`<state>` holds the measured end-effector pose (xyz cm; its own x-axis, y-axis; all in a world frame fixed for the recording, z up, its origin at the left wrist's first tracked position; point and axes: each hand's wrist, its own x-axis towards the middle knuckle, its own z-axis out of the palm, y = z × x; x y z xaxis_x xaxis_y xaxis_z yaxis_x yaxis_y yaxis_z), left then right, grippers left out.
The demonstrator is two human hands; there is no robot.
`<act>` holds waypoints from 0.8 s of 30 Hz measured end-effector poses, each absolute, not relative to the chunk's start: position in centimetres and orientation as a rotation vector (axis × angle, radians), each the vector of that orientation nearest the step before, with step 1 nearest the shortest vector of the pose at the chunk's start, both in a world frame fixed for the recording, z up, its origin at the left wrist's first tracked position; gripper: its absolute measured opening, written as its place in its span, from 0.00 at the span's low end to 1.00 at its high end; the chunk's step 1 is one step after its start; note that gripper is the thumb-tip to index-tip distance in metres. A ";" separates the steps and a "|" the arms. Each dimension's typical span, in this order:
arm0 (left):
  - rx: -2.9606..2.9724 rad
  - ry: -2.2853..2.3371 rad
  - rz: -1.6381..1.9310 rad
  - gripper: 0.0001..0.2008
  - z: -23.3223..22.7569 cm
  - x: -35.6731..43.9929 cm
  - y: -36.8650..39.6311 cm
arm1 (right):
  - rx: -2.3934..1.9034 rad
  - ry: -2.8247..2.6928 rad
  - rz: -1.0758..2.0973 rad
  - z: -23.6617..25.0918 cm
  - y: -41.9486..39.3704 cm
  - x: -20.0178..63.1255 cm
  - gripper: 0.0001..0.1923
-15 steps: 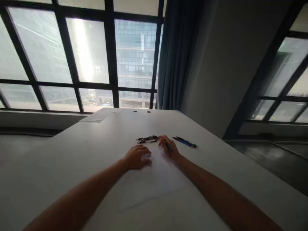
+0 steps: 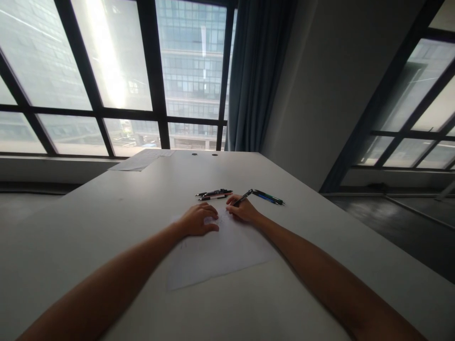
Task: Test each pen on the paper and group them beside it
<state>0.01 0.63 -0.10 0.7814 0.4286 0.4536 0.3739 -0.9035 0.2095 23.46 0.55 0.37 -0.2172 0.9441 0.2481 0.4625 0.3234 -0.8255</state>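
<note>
White table (image 2: 106,208) bears my paper (image 2: 220,253), faintly marked near its top, mostly blank below. My left hand (image 2: 197,220) lies flat, pinning it; my right hand (image 2: 243,209) grips a pen (image 2: 243,197), tip on the sheet.

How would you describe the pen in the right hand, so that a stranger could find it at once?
On the large white table, a white paper sheet lies under both hands. At its far edge, the right hand grips a dark slim pen. It alone is lifted and tilted; the dark pens to its left and the blue and green pens to its right lie flat.
</note>
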 end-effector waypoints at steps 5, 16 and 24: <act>2.852 0.662 0.770 0.21 0.1 0.0 0.5 | -1.326 -1.848 0.679 0.1 0.7 23.0 0.07; 2.832 0.665 0.765 0.20 0.1 0.0 0.4 | -1.427 -1.869 0.407 0.1 1.1 22.5 0.06; 2.834 0.658 0.766 0.20 0.1 -0.1 0.4 | -1.404 -1.833 0.545 0.0 1.1 22.6 0.06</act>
